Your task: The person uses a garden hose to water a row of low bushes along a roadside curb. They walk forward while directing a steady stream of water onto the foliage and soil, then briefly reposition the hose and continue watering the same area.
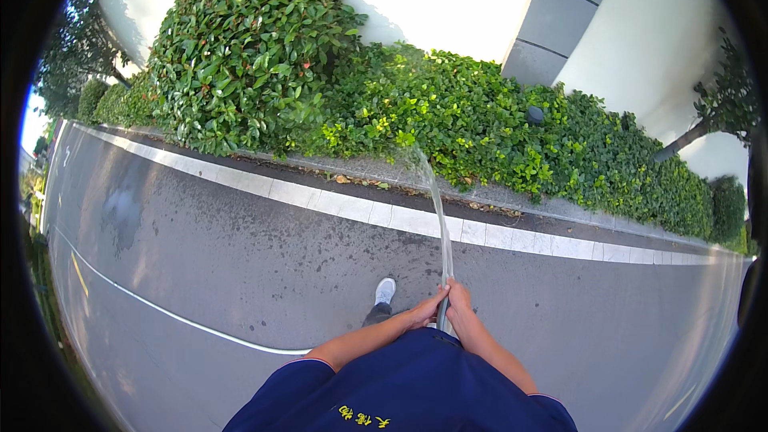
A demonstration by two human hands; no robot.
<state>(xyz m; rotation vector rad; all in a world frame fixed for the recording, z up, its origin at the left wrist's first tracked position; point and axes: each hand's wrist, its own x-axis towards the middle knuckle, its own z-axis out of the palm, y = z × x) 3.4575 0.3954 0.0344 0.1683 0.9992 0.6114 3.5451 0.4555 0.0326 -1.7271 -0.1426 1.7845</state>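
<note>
Both of my hands meet in front of my body around the end of a garden hose (443,314). My left hand (426,310) is at its left side, the fingers partly hidden; my right hand (459,298) closes on it from the right, near the outlet. A water stream (440,210) leaves the hose, arcs over the white edge band and the kerb, and breaks into spray at the low hedge (456,108). More of the pale hose (198,327) curves over the asphalt on the left.
A large rounded bush (240,60) stands left of the low hedge, before a white wall (444,0). A stone kerb (492,193) borders the planting. A dark garden lamp (534,114) pokes out of the leaves. Wet spots mark the asphalt (240,264). A small tree (690,138) leans at right.
</note>
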